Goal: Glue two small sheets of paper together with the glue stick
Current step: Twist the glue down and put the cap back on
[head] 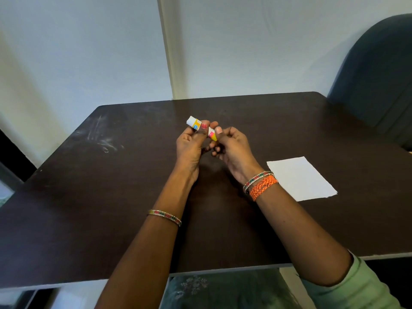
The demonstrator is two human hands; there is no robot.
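I hold both hands over the middle of the dark brown laminate worktop [133, 197]. My left hand [189, 146] pinches one small white, yellow and blue plastic piece of the glue stick [194, 124] between thumb and fingertips; its white end points toward 10 o'clock. My right hand [231, 148] is closed on a second short piece [212, 134], white with pink and yellow, held between thumb and forefinger. The two pieces sit just beside each other, apparently apart. I cannot tell which is cap and which is body.

The white rectangular paper sheet [301, 177] lies flat on the worktop at 4 o'clock from my hands, beside my right wrist with its orange woven band [264, 187]. Only one outline is visible; whether a second sheet lies under it, I cannot tell.

Handling judgement: the stick is light, rigid and smooth-walled, so a fingertip pinch around the barrel should suffice, gripping low so the glue end stays clear. The exposed glue is likely soft and tacky; pressing too hard could smear or break it. The paper is thin, limp and very light: it will probably slide on the slick worktop under the stick's drag, so I would pin it flat with spread fingertips near one edge and lift it by a corner.

Step in hand: uncapping, as I judge it. No glue applied yet.
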